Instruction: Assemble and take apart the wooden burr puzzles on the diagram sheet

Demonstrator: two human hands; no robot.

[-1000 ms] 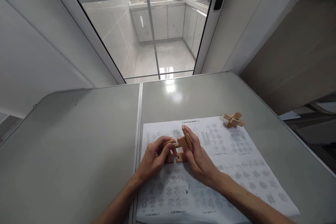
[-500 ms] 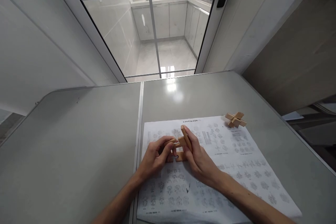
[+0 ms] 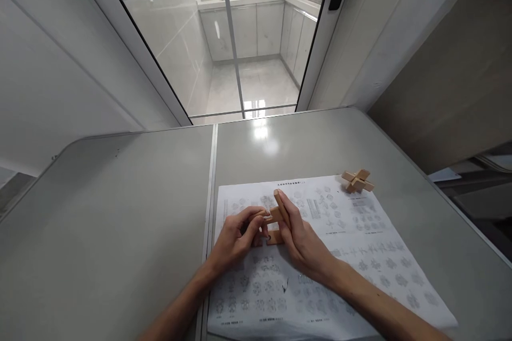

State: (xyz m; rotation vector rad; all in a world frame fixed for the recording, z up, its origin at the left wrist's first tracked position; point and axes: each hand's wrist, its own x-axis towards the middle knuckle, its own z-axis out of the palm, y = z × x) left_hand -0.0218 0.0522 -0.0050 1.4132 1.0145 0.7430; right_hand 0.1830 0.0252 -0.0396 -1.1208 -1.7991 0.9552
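Over the printed sheet (image 3: 320, 277), my left hand (image 3: 239, 234) pinches a small wooden piece (image 3: 261, 214) between thumb and fingers. My right hand (image 3: 302, 237) is wrapped round an upright, slanted wooden piece (image 3: 281, 208), which touches another wooden piece between the two hands. Lower down, a notched wooden piece (image 3: 275, 237) shows beneath the hands, partly hidden by the fingers. An interlocked wooden cross shape (image 3: 357, 181) rests at the sheet's top right corner.
The grey-green table (image 3: 160, 213) has a metal seam (image 3: 212, 170) running front to back, left of the sheet. Beyond its far edge stands a glass door (image 3: 256, 37) with a black handle. A brown panel lies at the right.
The whole view has shifted very slightly. Both hands keep nearly the same pose on the wooden pieces.
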